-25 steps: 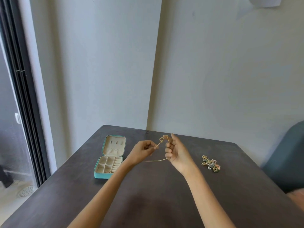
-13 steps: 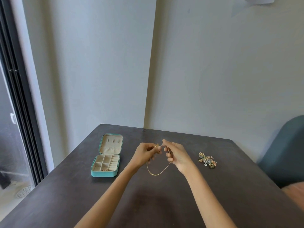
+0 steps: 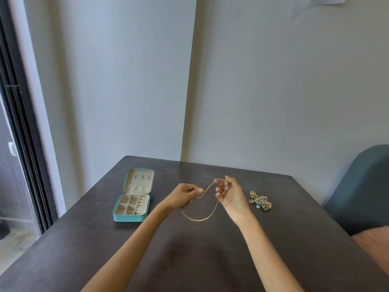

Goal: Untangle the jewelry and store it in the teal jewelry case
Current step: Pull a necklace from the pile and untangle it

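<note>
A thin gold chain [image 3: 197,219] hangs in a loop above the dark table [image 3: 189,260]. My left hand [image 3: 183,196] pinches one end of it; my right hand [image 3: 231,194], palm up, holds the other end between thumb and fingertips. A short stretch of chain runs taut between the two hands. The teal jewelry case [image 3: 131,218] lies open to the left of my hands, its cream lid flat toward the wall and a small item in a front compartment. A tangled pile of jewelry [image 3: 260,200] lies on the table just right of my right hand.
The table stands in a corner, walls behind it. A dark blue-grey chair [image 3: 362,190] is at the right edge. A dark sliding door frame [image 3: 23,133] runs down the left side. A pink cloth [image 3: 374,247] shows at the lower right.
The chain has opened from a small bunch at my fingertips into a long hanging loop. My hands have drawn slightly apart and lowered, and the right palm has turned upward.
</note>
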Tool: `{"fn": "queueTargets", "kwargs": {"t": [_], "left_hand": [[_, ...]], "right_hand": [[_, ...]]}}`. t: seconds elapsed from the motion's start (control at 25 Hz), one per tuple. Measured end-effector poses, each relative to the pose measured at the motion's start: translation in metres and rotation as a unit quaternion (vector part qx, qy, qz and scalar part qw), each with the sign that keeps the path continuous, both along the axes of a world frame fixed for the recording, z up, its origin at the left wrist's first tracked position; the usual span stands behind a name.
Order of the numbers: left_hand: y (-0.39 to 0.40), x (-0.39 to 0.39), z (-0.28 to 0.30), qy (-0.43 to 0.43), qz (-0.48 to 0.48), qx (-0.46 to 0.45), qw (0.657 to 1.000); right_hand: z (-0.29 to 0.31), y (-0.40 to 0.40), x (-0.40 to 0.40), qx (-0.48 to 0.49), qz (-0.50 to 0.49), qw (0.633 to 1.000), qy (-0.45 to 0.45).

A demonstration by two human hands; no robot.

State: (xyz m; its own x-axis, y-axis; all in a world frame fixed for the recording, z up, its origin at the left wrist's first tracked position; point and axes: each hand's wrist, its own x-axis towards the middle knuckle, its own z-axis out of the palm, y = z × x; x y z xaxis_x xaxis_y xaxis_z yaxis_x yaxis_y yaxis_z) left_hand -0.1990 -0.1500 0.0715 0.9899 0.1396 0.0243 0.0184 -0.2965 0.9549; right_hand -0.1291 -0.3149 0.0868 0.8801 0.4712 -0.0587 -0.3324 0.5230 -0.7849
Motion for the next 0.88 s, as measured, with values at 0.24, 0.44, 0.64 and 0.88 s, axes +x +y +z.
{"fn": "queueTargets", "kwargs": {"t": [0.24,0.44,0.64,0.88], "left_hand": [[-0.007,0.002,0.007,-0.081,-0.006,0.111,0.991],[-0.021,0.013,0.028,-0.128,0.001,0.117,0.985],[-0.026,0.022,0.038,-0.130,-0.052,0.149,0.979],[-0.068,0.006,0.042,-0.127,-0.116,0.192,0.966]], "right_hand": [[-0.007,-0.012,0.000,-0.025,-0.028,0.999,0.002],[-0.042,-0.029,-0.003,-0.152,-0.059,0.986,-0.017],[-0.045,-0.035,-0.003,-0.229,-0.003,0.969,-0.092],[-0.021,-0.056,-0.030,-0.205,0.030,0.952,-0.225]]}}
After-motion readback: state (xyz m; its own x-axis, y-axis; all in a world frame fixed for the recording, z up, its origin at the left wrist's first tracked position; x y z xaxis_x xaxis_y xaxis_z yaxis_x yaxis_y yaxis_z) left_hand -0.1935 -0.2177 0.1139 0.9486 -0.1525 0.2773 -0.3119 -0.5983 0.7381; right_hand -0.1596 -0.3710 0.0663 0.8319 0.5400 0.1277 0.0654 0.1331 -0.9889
